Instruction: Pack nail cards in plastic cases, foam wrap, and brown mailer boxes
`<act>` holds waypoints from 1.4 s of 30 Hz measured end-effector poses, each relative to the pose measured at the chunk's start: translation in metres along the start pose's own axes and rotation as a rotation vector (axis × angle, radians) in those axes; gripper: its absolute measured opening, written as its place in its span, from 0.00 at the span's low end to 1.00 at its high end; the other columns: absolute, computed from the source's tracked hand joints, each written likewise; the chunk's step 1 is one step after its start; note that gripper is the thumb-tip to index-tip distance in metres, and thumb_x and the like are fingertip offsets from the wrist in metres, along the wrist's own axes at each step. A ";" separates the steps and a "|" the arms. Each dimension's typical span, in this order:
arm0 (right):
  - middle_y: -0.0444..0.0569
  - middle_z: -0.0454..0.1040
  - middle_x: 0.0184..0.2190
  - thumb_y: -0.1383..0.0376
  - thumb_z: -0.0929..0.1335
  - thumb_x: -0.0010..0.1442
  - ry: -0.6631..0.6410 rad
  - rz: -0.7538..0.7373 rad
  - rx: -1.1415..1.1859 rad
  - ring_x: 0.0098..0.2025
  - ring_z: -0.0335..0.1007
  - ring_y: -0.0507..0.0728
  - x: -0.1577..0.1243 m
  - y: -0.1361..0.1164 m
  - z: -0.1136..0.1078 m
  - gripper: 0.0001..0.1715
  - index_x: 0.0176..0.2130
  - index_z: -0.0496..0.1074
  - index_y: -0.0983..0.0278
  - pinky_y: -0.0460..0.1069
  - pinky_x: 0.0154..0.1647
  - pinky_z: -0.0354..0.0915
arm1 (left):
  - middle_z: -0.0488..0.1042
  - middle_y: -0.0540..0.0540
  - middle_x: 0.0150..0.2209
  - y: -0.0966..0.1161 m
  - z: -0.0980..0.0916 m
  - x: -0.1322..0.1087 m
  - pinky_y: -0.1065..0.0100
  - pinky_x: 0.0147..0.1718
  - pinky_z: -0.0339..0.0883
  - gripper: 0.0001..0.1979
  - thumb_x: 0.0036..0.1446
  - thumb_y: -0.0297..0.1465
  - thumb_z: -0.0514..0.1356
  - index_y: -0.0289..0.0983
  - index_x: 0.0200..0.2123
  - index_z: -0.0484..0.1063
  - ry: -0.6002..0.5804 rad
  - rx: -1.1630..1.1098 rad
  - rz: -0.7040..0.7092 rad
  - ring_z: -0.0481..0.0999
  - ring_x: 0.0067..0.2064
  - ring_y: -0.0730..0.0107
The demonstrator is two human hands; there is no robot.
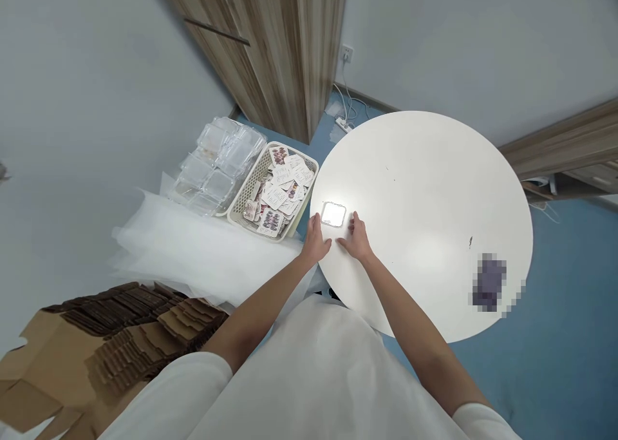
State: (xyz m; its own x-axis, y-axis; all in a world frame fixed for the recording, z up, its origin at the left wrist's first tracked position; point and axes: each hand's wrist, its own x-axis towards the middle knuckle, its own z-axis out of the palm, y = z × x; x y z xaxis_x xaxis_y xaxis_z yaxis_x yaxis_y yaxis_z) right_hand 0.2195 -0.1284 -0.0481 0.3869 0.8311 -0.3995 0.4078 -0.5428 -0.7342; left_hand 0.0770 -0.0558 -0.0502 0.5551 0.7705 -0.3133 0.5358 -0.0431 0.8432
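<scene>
A small clear plastic case (333,214) with rounded corners lies flat near the left edge of the white round table (425,189); glare hides what is inside it. My left hand (315,241) rests just below its left corner, thumb and fingers apart. On the other side, my right hand (356,238) is by the lower right of the case with its fingers spread and nothing between them. To the left, a white basket (236,211) holds many printed cards (275,196), some with rows of dark oval pieces.
Stacked clear plastic boxes (217,160) sit behind the basket. White wrapping sheet (193,243) and folded cardboard boxes (130,337) lie at my left. A pixelated dark item (489,282) is on the table's right. A power strip (344,125) lies on the floor by the wooden cabinet (270,47).
</scene>
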 end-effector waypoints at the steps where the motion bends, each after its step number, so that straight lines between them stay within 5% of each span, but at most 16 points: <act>1: 0.58 0.52 0.52 0.59 0.69 0.45 -0.009 -0.004 0.012 0.51 0.57 0.61 -0.006 0.002 -0.003 0.58 0.62 0.32 0.64 0.58 0.52 0.60 | 0.44 0.34 0.59 0.001 0.002 -0.005 0.52 0.54 0.53 0.42 0.47 0.27 0.58 0.36 0.61 0.38 0.016 0.004 -0.002 0.52 0.60 0.52; 6: 0.57 0.53 0.54 0.61 0.67 0.49 -0.038 -0.066 0.013 0.53 0.57 0.60 -0.049 0.020 -0.018 0.50 0.62 0.37 0.62 0.58 0.53 0.58 | 0.46 0.35 0.59 0.007 0.014 -0.044 0.52 0.56 0.51 0.38 0.47 0.29 0.59 0.36 0.59 0.45 0.095 -0.002 -0.023 0.49 0.61 0.51; 11: 0.53 0.62 0.50 0.62 0.63 0.54 -0.132 -0.171 -0.024 0.47 0.64 0.57 -0.086 0.035 -0.018 0.31 0.56 0.55 0.60 0.55 0.47 0.64 | 0.53 0.39 0.57 0.007 0.020 -0.103 0.55 0.56 0.52 0.29 0.51 0.32 0.56 0.37 0.57 0.52 0.143 0.083 -0.058 0.54 0.59 0.56; 15: 0.52 0.68 0.45 0.65 0.62 0.55 -0.367 -0.287 -0.123 0.42 0.68 0.55 -0.094 0.020 0.001 0.22 0.50 0.63 0.63 0.54 0.45 0.64 | 0.53 0.39 0.58 -0.006 0.004 -0.143 0.57 0.55 0.54 0.27 0.52 0.35 0.55 0.38 0.56 0.55 0.224 0.185 -0.180 0.54 0.60 0.56; 18: 0.54 0.68 0.48 0.64 0.64 0.54 -0.506 -0.428 -0.240 0.47 0.66 0.58 -0.089 -0.006 0.021 0.24 0.51 0.64 0.65 0.54 0.49 0.62 | 0.52 0.36 0.59 -0.023 -0.019 -0.159 0.56 0.56 0.53 0.28 0.52 0.36 0.55 0.34 0.56 0.55 0.314 0.248 -0.300 0.53 0.61 0.53; 24: 0.59 0.54 0.60 0.59 0.65 0.54 -0.648 -0.634 -0.426 0.62 0.48 0.60 -0.064 -0.069 0.073 0.34 0.57 0.58 0.70 0.54 0.60 0.49 | 0.50 0.35 0.61 -0.053 -0.060 -0.162 0.60 0.60 0.45 0.28 0.54 0.34 0.53 0.30 0.57 0.53 0.419 0.201 -0.368 0.46 0.63 0.57; 30: 0.57 0.42 0.64 0.57 0.61 0.58 -0.694 -0.566 -0.524 0.65 0.36 0.58 -0.029 -0.113 0.134 0.37 0.61 0.48 0.70 0.52 0.62 0.42 | 0.49 0.35 0.62 -0.077 -0.075 -0.161 0.61 0.60 0.42 0.29 0.53 0.30 0.54 0.30 0.58 0.51 0.522 -0.049 -0.491 0.47 0.63 0.59; 36: 0.59 0.37 0.64 0.59 0.57 0.60 -0.691 -0.450 -0.577 0.65 0.28 0.61 -0.012 -0.122 0.171 0.36 0.62 0.43 0.72 0.56 0.61 0.41 | 0.55 0.37 0.60 -0.086 -0.073 -0.158 0.58 0.57 0.50 0.26 0.54 0.34 0.55 0.34 0.56 0.56 0.667 -0.317 -0.492 0.55 0.60 0.57; 42: 0.56 0.41 0.64 0.66 0.57 0.58 -0.822 -0.573 -0.570 0.65 0.32 0.61 -0.040 -0.122 0.180 0.32 0.61 0.47 0.65 0.62 0.60 0.41 | 0.66 0.39 0.53 -0.087 -0.073 -0.141 0.61 0.51 0.59 0.20 0.56 0.39 0.52 0.37 0.50 0.63 0.777 -0.638 -0.487 0.65 0.55 0.59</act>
State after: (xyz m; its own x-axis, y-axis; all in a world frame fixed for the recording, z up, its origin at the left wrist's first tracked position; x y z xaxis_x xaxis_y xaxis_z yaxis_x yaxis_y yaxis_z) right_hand 0.0056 -0.0743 -0.0414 -0.5463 0.6880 -0.4778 0.7449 0.1382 -0.6527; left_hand -0.0946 -0.1142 -0.0474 -0.2936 0.8140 -0.5012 0.0393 0.5341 0.8445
